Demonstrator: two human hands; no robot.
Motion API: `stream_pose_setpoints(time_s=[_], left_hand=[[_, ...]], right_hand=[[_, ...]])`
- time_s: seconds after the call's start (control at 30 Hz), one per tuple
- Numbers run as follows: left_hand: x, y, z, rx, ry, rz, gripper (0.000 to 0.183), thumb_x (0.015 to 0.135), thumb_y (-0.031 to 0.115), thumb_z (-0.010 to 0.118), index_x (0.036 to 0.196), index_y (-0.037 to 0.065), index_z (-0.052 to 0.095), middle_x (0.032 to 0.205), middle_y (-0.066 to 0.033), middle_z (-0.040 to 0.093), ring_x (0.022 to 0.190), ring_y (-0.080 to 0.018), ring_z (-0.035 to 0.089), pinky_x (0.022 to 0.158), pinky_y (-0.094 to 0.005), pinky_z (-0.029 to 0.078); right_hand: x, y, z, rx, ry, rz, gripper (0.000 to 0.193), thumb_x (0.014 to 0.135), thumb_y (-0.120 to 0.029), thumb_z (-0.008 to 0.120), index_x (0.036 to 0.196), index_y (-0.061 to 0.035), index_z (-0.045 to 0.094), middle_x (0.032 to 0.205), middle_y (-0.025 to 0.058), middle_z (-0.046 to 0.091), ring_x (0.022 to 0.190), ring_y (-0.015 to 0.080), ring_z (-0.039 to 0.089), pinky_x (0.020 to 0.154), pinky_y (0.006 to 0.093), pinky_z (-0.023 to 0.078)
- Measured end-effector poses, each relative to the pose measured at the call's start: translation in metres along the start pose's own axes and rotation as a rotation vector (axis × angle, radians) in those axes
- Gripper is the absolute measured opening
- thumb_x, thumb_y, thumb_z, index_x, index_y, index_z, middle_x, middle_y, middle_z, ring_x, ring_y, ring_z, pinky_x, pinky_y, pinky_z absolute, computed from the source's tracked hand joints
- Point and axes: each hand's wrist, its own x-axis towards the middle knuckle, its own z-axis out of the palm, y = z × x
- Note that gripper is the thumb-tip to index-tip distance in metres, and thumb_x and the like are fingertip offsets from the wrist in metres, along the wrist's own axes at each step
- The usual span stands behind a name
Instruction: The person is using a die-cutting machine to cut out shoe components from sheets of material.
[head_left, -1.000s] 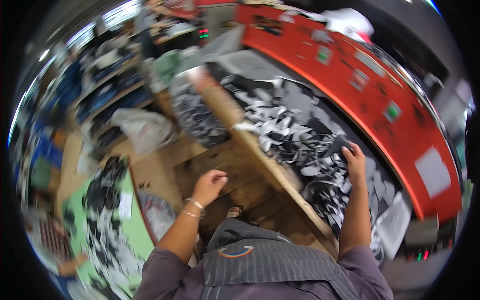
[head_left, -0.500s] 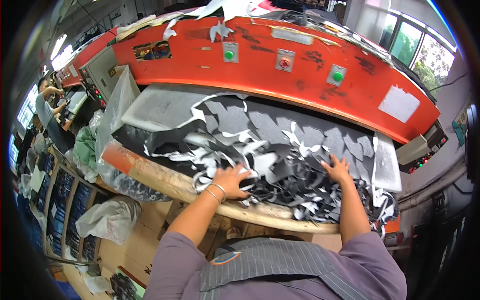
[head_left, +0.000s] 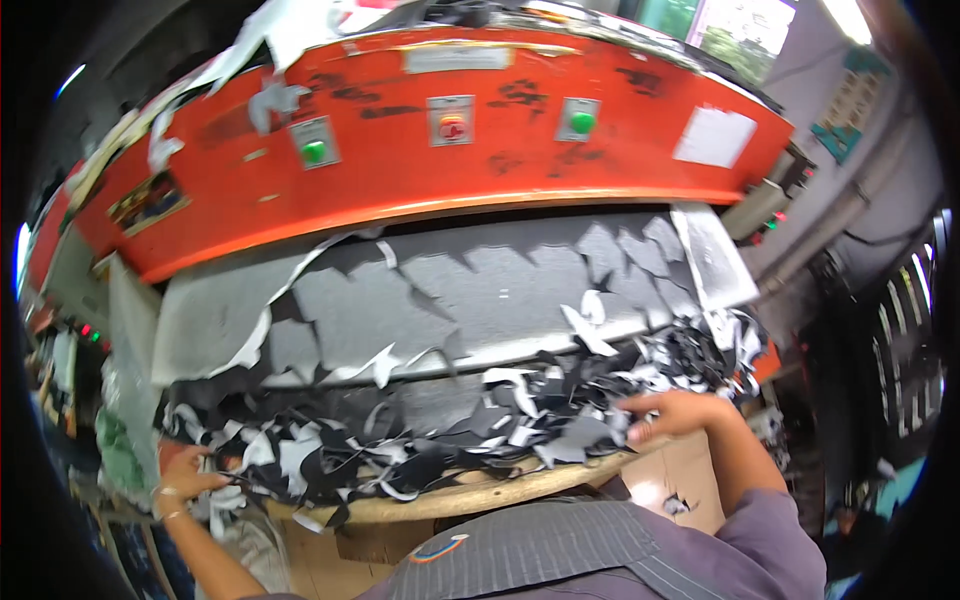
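Observation:
A long heap of black, grey and white offcut scraps (head_left: 400,455) lies along the front of a pale work board (head_left: 400,300). At the heap's left end my left hand (head_left: 190,474) has its fingers apart, touching the scraps, with no scrap clearly gripped; motion blurs it a little. My right hand (head_left: 672,414) reaches in from the right, its fingers stretched out leftward against the scraps near the front edge. A dark grey sheet with jagged cut edges (head_left: 510,285) covers part of the board.
Behind the board stands an orange machine (head_left: 370,180) with a red button (head_left: 452,127) between two green buttons (head_left: 582,122). A wooden beam (head_left: 490,495) runs along the front. Clear plastic sheeting (head_left: 135,350) hangs at the left.
My hands have moved far apart, the left one out to the heap's left end. The scraps now spread along the front edge, uncovering more board. The view has shifted and turned.

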Motion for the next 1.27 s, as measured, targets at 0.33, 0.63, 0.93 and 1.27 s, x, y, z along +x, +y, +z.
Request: stream_pose_setpoints(time_s=[0.33, 0.63, 0.93, 1.27], left_hand=[[0.226, 0.225, 0.056, -0.14, 0.689, 0.563, 0.048, 0.079, 0.035, 0.07, 0.112, 0.0, 0.062, 0.11, -0.0198, 0.063, 0.106, -0.0356, 0.058, 0.093, -0.0407, 0.045], [0.262, 0.273, 0.046, 0.153, 0.496, 0.26, 0.058, 0.081, 0.059, 0.06, 0.103, 0.006, 0.063, 0.101, -0.0215, 0.066, 0.093, -0.0402, 0.062, 0.08, -0.0474, 0.05], [0.277, 0.204, 0.038, 0.215, 0.554, 0.433, 0.046, 0.093, 0.047, 0.047, 0.092, 0.005, 0.067, 0.092, -0.0232, 0.065, 0.085, -0.0454, 0.06, 0.073, -0.0521, 0.046], [0.246, 0.109, 0.038, 0.28, 0.513, 0.435, 0.052, 0.089, 0.046, 0.055, 0.076, -0.004, 0.062, 0.083, -0.0308, 0.059, 0.077, -0.0443, 0.057, 0.068, -0.0506, 0.04]], right_hand=[[0.131, 0.079, -0.109, -0.157, 1.067, 0.279, 0.058, 0.08, -0.036, 0.073, 0.121, 0.0006, 0.057, 0.119, 0.0228, 0.06, 0.111, 0.0364, 0.057, 0.095, 0.039, 0.045], [0.2, 0.068, -0.156, -0.251, 0.978, 0.594, 0.054, 0.09, -0.047, 0.053, 0.126, -0.0069, 0.049, 0.12, 0.0237, 0.057, 0.109, 0.0394, 0.057, 0.091, 0.0484, 0.046], [0.21, 0.058, -0.108, -0.466, 0.902, 0.624, 0.037, 0.093, -0.023, 0.039, 0.128, -0.0209, 0.051, 0.096, 0.0213, 0.067, 0.089, 0.039, 0.066, 0.076, 0.0505, 0.051], [0.14, 0.087, -0.047, -0.377, 0.962, 0.458, 0.042, 0.094, -0.035, 0.046, 0.136, -0.0275, 0.046, 0.085, 0.0182, 0.068, 0.077, 0.0402, 0.065, 0.07, 0.0512, 0.05]])
